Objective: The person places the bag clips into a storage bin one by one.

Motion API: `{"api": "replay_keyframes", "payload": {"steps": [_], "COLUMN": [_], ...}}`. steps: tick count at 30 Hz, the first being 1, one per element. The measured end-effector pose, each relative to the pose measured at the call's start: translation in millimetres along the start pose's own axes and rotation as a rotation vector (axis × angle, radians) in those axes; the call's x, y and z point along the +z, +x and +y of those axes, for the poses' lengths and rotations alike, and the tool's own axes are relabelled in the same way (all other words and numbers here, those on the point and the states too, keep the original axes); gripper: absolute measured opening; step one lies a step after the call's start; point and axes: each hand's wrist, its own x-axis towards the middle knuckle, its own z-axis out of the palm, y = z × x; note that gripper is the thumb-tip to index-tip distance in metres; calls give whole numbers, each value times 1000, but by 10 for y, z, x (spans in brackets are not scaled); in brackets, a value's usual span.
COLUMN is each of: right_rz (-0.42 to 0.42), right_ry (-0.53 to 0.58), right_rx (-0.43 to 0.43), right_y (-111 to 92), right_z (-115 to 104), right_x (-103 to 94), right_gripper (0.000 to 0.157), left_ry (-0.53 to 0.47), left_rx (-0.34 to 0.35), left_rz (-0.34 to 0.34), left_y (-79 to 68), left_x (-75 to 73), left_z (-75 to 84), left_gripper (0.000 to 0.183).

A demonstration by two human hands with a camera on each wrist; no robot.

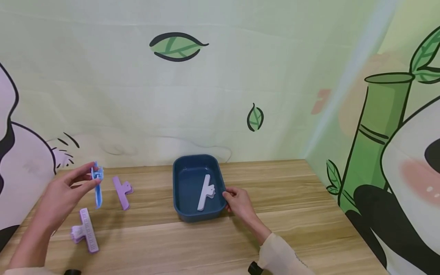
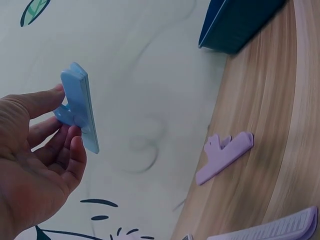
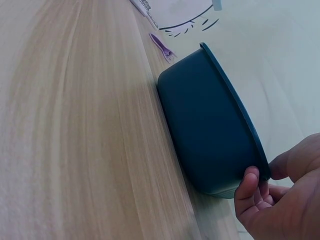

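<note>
My left hand (image 1: 65, 191) pinches a light blue bag clip (image 2: 80, 107) between thumb and fingers, lifted over the left part of the table. Beyond it lies a purple clip (image 1: 122, 193); nearer me is a paler lilac clip (image 1: 89, 230) with a ruler-like marked bar. My right hand (image 1: 240, 202) grips the right rim of a dark blue rectangular bin (image 3: 210, 125), thumb on the rim and fingers beneath it on the outside. Inside the bin rests a white clip (image 1: 205, 193), its long bar slanting.
The wood-grain table (image 1: 151, 244) ends at a pale backdrop cloth (image 1: 220, 95) printed with leaves, bamboo and panda figures. The bin stands close to the table's back edge. Dark round objects (image 1: 255, 268) show by the sleeves at the bottom.
</note>
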Motion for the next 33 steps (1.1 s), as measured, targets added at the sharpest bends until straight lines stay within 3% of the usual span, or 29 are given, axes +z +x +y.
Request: {"api": "replay_keyframes", "payload": {"steps": [7, 15, 33], "right_rz": [0, 4, 5], "right_ry": [-5, -1, -12], "right_rx": [10, -1, 1], "right_y": [11, 12, 5], "right_z": [-3, 0, -9], "right_x": [-1, 0, 0], "right_gripper": [27, 26, 25], "left_ry": [-35, -10, -81], "left_rx": [60, 22, 24], "left_rz": [1, -56, -151], "left_y": [71, 112, 222], "left_x": [79, 217, 578], "left_z": [97, 232, 527], "left_gripper": [58, 60, 63]}}
